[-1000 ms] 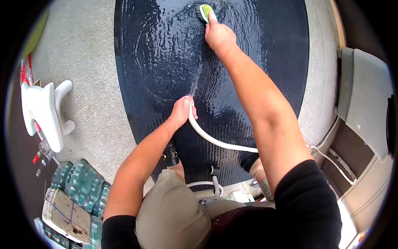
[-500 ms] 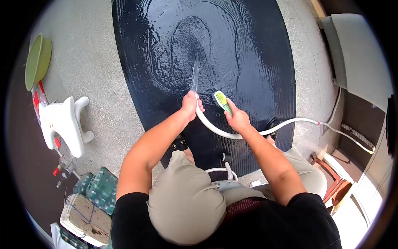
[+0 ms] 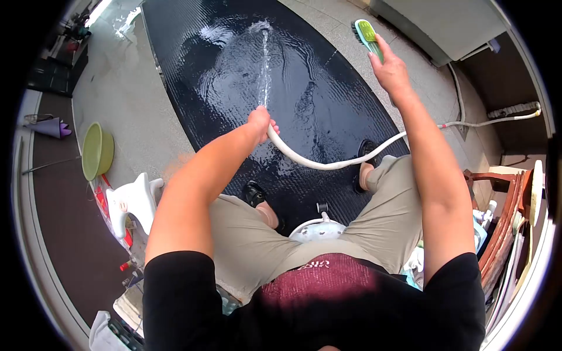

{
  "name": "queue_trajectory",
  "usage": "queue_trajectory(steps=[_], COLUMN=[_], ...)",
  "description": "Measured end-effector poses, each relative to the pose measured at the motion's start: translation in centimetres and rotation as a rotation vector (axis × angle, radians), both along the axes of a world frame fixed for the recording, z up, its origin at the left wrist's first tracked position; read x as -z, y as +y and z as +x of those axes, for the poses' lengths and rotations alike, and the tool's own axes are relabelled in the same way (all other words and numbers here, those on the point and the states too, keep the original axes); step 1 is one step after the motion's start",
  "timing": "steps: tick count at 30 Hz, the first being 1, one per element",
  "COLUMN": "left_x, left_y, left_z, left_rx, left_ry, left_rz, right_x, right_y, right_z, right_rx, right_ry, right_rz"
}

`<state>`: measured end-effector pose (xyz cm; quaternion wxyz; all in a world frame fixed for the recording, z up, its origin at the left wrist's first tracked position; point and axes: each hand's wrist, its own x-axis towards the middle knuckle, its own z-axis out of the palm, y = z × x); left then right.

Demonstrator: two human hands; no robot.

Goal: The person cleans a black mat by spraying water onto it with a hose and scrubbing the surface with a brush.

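- Fingers of your left hand [image 3: 261,124] are wrapping round the white hose [image 3: 322,165], clamped on it close to its open end
- Your right hand [image 3: 391,73] is gripping the brush [image 3: 367,32] by its handle, the thumb lying along it
- The brush is showing just beyond the right edge of the mat [image 3: 345,99], against the pale floor [image 3: 336,32], bristles turned to the left; I cannot tell whether it is touching anything
- Water [image 3: 266,64] is streaming from the hose, heading away from you and landing on the far part of the mat, where ripples are spreading
- The hose is curving past your right shoe [image 3: 367,149], passing behind your right forearm and running on to the right
- Your left shoe [image 3: 253,193] is resting on the dark mat
- To your left, a green basin [image 3: 98,152] is sitting beyond a white stool [image 3: 137,202]
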<state>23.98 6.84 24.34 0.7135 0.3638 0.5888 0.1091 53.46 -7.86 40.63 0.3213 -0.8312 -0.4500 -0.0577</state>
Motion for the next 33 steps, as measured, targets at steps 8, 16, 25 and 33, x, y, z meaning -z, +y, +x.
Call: queue_trajectory(steps=[8, 16, 25, 33], left_x=[5.0, 7.5, 15.1, 20.6], left_y=[-6.4, -5.1, -3.3, -1.5], left_z=[-2.1, -5.9, -4.8, -2.1], left_rx=[-0.245, -0.191, 0.077, 0.103], left_ry=[0.212, 0.267, 0.426, 0.236], left_rz=[0.131, 0.150, -0.086, -0.081], right_x=[-2.4, 8.2, 23.7, 32.2], right_y=[-21.1, -24.1, -10.3, -6.2], right_z=[1.8, 2.2, -3.5, -6.6], right_rx=[0.205, 0.432, -0.275, -0.912], right_ry=[0.389, 0.606, 0.350, 0.123], right_rz=[0.000, -0.283, -0.582, -1.109])
